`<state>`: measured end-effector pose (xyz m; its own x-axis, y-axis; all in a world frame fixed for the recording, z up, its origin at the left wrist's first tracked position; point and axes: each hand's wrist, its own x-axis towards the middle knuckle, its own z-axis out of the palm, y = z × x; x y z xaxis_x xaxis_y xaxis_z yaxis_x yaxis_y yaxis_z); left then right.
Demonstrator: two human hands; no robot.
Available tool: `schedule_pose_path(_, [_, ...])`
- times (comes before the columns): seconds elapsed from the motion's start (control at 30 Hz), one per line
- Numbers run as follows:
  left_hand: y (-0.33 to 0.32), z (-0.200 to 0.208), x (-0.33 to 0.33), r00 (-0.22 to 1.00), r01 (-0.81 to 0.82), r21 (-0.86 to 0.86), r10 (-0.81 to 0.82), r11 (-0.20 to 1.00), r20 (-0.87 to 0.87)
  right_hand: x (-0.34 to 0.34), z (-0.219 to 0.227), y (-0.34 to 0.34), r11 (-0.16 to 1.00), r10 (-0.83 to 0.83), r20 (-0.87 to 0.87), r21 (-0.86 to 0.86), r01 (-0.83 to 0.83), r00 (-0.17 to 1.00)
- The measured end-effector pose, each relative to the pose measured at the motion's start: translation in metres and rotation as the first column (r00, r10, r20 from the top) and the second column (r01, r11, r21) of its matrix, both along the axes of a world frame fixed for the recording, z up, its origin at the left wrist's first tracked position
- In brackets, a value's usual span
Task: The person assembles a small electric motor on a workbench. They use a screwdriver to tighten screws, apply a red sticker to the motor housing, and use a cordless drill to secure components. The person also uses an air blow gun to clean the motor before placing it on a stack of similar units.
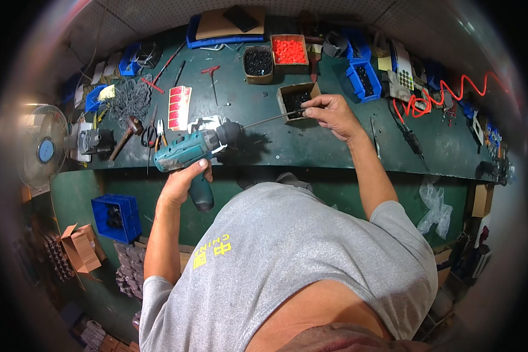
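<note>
Green bench (311, 146): open box (297, 97) at centre; trays of black (258, 63) and red (289, 51) parts at twelve o'clock; hammer (127, 135), scissors (149, 134) at nine; red coiled hose (452, 94) at three.

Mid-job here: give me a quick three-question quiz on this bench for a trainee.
1. True or false: the left hand grips the teal cordless drill by its handle.
2. The right hand pinches the tip of the drill's long bit over which box? A) red parts box B) small cardboard box of black parts C) blue bin
3. What tool lies left of the scissors?

Key: 1 true; 2 B; 3 the hammer.
</note>
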<state>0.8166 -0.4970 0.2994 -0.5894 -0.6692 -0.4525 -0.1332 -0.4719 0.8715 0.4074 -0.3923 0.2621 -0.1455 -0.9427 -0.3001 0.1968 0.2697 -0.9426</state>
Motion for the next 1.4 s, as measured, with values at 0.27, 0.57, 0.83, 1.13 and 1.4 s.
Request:
schedule_pose_path(0.27, [0.001, -0.003, 0.003, 1.000, 0.016, -0.023, -0.016, 1.000, 0.003, 0.000, 0.001, 0.002, 1.000, 0.011, 0.032, 0.026, -0.012, 0.999])
schedule_pose_path(0.57, [0.009, 0.009, -0.003, 1.000, -0.010, -0.029, 0.009, 1.000, -0.026, -0.001, 0.000, 0.008, 0.998, 0.004, 0.064, 0.058, -0.007, 0.998])
schedule_pose_path(0.83, [0.012, 0.002, 0.004, 0.999, 0.041, -0.055, -0.041, 0.998, -0.008, 0.002, 0.005, 0.015, 0.998, 0.012, 0.148, 0.064, -0.022, 0.989])
schedule_pose_path(1.13, [0.021, 0.001, 0.002, 1.000, 0.001, -0.033, -0.001, 0.999, -0.008, 0.012, -0.002, 0.021, 0.997, -0.079, 0.244, 0.041, 0.071, 0.966])
schedule_pose_path(1.4, [0.027, 0.001, -0.003, 1.000, -0.001, -0.046, -0.001, 0.999, -0.030, 0.022, -0.006, 0.025, 0.987, -0.159, 0.225, 0.014, 0.159, 0.961])
